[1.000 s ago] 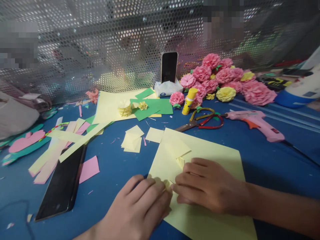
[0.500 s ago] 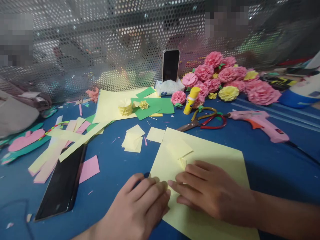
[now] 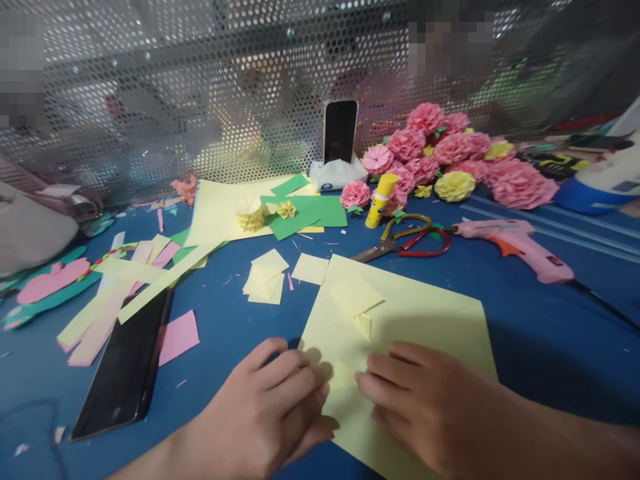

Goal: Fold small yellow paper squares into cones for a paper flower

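My left hand (image 3: 283,407) rests at the left edge of a large pale yellow sheet (image 3: 450,313), its fingers curled in and pressed on a small yellow paper piece (image 3: 343,375). The fingers largely cover that piece. My right hand (image 3: 417,400) is over the sheet on the other side, fingers bent and bunched. What its fingertips hold, if anything, is hidden. Just beyond the hands, a small folded yellow paper (image 3: 365,325) lies by a yellow paper square (image 3: 359,297) on the sheet.
Yellow squares (image 3: 267,277), scissors (image 3: 375,251), a glue stick (image 3: 381,201) and a pink glue gun (image 3: 525,248) lie beyond the sheet. Paper flowers (image 3: 453,148) pile up at the back right. Paper strips (image 3: 145,270) overlap a black phone (image 3: 125,373) on the left.
My hands have drawn apart: the right hand has moved slightly right and nearer to me, the left slightly left. More of the small yellow paper and the folded piece shows between and beyond them.
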`<state>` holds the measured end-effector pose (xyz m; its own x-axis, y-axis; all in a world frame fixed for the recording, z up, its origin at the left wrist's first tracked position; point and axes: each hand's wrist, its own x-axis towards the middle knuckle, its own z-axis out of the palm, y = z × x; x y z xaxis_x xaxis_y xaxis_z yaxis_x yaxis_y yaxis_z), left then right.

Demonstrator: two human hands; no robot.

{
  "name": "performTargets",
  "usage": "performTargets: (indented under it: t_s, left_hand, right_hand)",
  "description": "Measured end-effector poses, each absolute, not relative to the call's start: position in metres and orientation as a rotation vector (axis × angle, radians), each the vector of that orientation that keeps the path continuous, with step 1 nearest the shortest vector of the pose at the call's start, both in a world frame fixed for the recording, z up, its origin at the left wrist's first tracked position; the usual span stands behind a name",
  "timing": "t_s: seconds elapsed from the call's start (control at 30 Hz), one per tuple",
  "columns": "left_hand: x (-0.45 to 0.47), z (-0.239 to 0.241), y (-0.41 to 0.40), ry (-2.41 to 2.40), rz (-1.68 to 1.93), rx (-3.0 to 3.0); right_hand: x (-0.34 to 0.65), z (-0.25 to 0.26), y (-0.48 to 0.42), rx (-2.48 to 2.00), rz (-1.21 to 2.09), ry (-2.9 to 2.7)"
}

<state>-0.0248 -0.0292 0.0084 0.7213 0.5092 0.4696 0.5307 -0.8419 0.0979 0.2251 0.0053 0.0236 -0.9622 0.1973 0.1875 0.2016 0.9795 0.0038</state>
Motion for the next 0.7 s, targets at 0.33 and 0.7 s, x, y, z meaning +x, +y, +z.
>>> performTargets:
  t_s: [0.33, 0.7]
  left_hand:
    - [-0.023, 0.011, -0.034, -0.738, -0.847, -2.98]
    - [-0.004, 0.014, -0.044, -0.691, -0.889, -2.981]
  right_hand:
    - [0.219, 0.007, 0.018, -0.547, 0.189, -2.705]
    - [0.219, 0.013, 0.021, -0.707, 0.859, -2.665]
